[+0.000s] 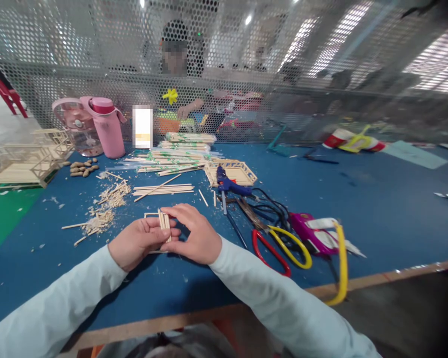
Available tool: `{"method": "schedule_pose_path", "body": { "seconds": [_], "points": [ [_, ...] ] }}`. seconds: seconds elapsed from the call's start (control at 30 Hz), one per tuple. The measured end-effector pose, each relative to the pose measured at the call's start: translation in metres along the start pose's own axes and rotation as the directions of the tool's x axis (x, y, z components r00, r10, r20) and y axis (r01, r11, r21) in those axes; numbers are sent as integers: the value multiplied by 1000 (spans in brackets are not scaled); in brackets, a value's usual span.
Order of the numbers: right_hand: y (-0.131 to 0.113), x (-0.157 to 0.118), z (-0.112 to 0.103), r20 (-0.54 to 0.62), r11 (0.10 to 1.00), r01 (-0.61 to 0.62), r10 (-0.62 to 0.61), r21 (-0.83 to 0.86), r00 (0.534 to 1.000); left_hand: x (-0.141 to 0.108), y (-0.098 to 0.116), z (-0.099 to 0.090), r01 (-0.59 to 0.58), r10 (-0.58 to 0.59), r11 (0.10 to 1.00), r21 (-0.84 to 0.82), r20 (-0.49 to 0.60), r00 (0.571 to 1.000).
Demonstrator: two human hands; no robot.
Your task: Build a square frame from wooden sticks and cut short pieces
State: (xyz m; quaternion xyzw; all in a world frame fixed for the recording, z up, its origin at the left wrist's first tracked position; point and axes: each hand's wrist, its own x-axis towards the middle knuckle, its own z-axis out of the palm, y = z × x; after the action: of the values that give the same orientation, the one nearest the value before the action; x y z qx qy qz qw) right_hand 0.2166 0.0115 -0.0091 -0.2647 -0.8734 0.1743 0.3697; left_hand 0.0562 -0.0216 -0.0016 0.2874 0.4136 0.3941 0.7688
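Between my two hands is a small bundle of short wooden sticks [165, 223], held upright side by side. My left hand [136, 241] closes around the bundle's lower part, its thumb across the front. Fingers of my right hand [194, 234] touch the bundle's top and right side, curled in a pinch. Behind the hands lies a thin wooden stick frame [151, 215] on the blue table, mostly hidden by them. Just beyond are long loose sticks [164, 189], one lying across the others. A heap of stick scraps [114, 195] lies to the left.
Right of my hands are a blue glue gun [233, 186], scissors with red and yellow handles [272, 243] and a purple tool [313, 233] with cables. At the back stand a pink bottle [108, 129], packed stick bundles [186, 149] and a stick tray [242, 173]. Stick models [22, 166] sit left.
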Motion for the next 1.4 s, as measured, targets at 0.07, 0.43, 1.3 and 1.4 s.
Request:
{"method": "schedule_pose_path", "body": {
  "seconds": [0.07, 0.43, 1.3, 1.4],
  "points": [
    [0, 0, 0, -5, 1000, 8, -7, 26, 1000, 0, 0, -2, 22, -22, 1000, -6, 2, 1000],
    [-5, -1, -7, 11, 980, -83, 83, 180, 997, -2, 1, 6, -38, 30, 990, -138, -56, 998],
    [-10, 7, -2, 288, 490, -550, 512, 676, 809, -5, -6, 6, -187, 194, 916, 356, 15, 981],
    [-13, 9, -3, 245, 465, -555, 571, 690, 784, -5, -7, 8, -175, 175, 941, 289, 24, 984]
  ]
}}
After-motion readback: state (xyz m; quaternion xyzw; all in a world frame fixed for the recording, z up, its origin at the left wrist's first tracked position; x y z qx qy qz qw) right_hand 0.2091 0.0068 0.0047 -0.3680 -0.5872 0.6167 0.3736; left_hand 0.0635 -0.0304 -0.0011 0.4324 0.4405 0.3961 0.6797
